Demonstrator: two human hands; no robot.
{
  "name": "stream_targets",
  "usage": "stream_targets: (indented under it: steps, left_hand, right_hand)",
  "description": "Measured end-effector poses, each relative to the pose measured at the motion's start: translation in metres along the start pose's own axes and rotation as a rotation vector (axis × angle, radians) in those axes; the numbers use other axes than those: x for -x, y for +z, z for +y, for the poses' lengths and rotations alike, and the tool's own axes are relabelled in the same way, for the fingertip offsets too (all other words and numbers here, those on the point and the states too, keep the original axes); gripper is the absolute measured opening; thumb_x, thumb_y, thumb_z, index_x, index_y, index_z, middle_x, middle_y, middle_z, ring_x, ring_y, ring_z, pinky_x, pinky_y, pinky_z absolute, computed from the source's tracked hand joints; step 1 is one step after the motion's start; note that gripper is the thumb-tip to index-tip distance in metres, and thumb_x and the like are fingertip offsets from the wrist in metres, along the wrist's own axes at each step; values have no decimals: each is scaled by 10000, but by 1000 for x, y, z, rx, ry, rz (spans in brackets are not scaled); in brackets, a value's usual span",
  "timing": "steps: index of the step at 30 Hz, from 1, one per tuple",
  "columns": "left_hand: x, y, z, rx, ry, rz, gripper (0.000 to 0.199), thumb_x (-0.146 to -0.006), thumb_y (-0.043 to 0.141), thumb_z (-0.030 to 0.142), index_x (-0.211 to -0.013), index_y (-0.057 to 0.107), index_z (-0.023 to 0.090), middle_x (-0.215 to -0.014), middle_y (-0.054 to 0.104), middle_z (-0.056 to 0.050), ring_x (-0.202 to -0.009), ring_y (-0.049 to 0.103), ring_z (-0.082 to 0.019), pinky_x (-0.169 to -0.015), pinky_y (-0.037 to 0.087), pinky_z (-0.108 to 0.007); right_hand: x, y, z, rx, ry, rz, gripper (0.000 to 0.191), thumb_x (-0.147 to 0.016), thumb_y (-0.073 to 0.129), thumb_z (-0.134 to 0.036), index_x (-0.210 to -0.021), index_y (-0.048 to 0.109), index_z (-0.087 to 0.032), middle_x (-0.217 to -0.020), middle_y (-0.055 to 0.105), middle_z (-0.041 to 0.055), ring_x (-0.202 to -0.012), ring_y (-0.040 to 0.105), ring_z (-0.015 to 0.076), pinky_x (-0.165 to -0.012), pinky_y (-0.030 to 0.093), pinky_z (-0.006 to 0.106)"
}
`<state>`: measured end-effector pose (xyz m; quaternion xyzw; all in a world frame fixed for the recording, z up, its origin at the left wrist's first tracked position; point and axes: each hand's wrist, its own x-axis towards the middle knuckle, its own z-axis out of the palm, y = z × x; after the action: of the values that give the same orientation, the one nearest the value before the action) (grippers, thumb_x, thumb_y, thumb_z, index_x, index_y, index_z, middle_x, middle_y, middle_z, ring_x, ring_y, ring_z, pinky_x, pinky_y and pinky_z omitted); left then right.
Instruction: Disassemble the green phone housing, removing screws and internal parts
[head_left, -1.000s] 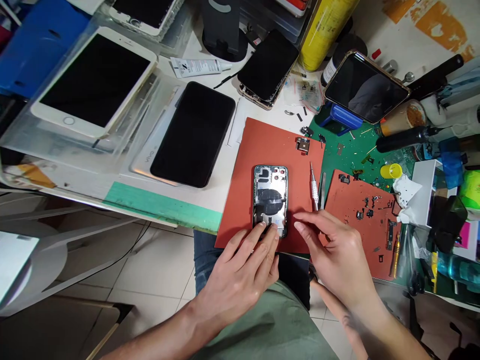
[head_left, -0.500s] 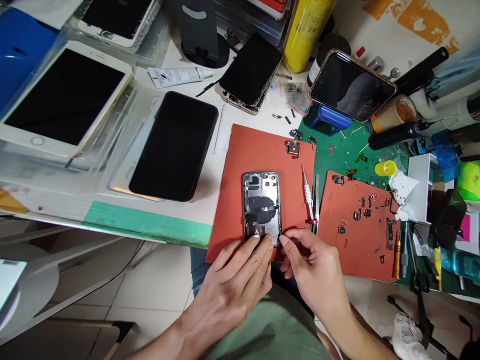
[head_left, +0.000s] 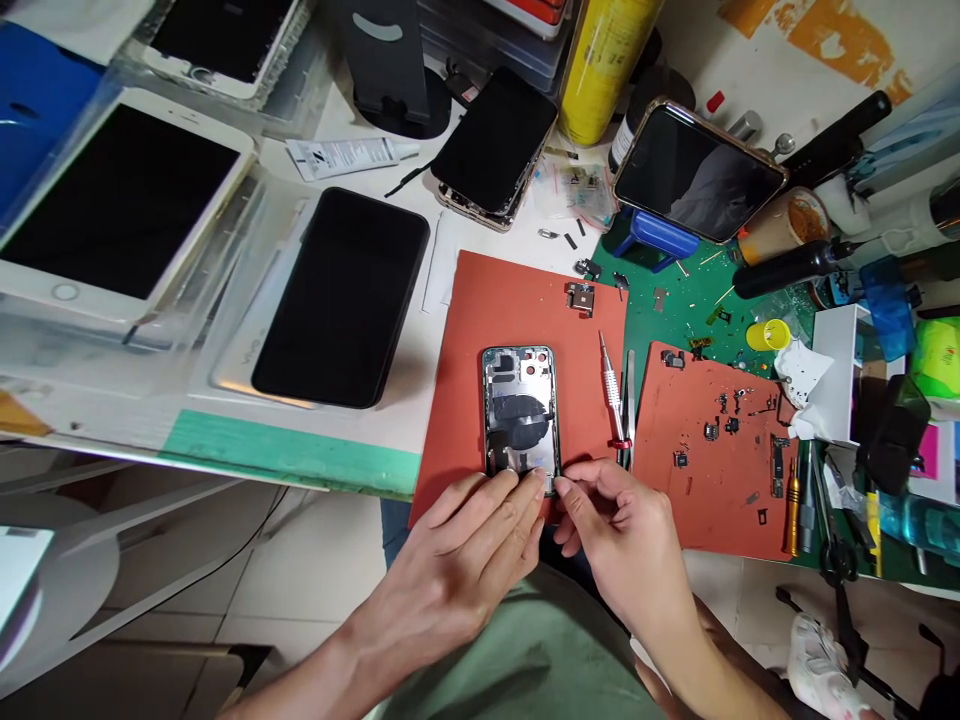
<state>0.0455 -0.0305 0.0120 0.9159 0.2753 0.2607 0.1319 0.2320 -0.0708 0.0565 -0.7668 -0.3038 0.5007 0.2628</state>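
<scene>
An opened phone housing (head_left: 521,420) with a silvery inside lies upright along the view on the left red mat (head_left: 461,330). My left hand (head_left: 476,550) rests over its near end, fingers stretched side by side, fingertips on the metal. At the housing's near right corner is my right hand (head_left: 619,510), thumb and index finger pinched together at the edge; whatever is between them is too small to make out. A silver screwdriver (head_left: 613,388) and tweezers (head_left: 630,400) lie just right of the housing.
Small parts lie on the right red mat (head_left: 720,500), beside a gold screwdriver (head_left: 793,510). A black phone (head_left: 345,300) and a white phone (head_left: 127,200) are at left. Farther back stand a propped phone (head_left: 697,175) and a yellow can (head_left: 606,70).
The whole view has shifted slightly, so the table things appear a little farther left. Both hands keep nearly the same places at the housing.
</scene>
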Motion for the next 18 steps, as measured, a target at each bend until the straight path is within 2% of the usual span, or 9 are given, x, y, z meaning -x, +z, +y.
stream_targets:
  steps: [6,9,13,18]
  left_hand:
    - [0,-3,-12,23,112,-41,233,-1041,609,69,-1238,732,80,-1390,763,-124,-1211,728,-264,-1003,602,-417]
    - [1,-3,-18,33,156,-84,288,-1046,558,26,-1288,712,53,-1400,755,-140,-1268,722,-264,-1052,617,-415]
    - [2,0,-25,56,207,-94,280,-1041,608,29,-1305,698,22,-1366,775,-124,-1267,735,-238,-1079,625,-374]
    - [5,6,-28,-64,262,-75,301,-1042,578,0,-1320,689,29,-1366,775,-123,-1251,747,-181,-1113,596,-298]
  right_hand:
    - [1,0,0,-27,0,1,347,-996,631,-559,-951,730,-229,-653,728,13,-559,710,182,-575,583,269]
    - [1,0,1,-47,2,-2,345,-995,634,-559,-959,724,-227,-657,728,16,-564,708,187,-568,585,277]
    - [0,2,2,-65,10,2,338,-994,635,-552,-920,713,-231,-657,725,19,-566,707,190,-566,592,284]
    - [0,2,2,-66,13,8,353,-1006,625,-554,-906,712,-227,-660,728,24,-565,705,186,-568,594,284]
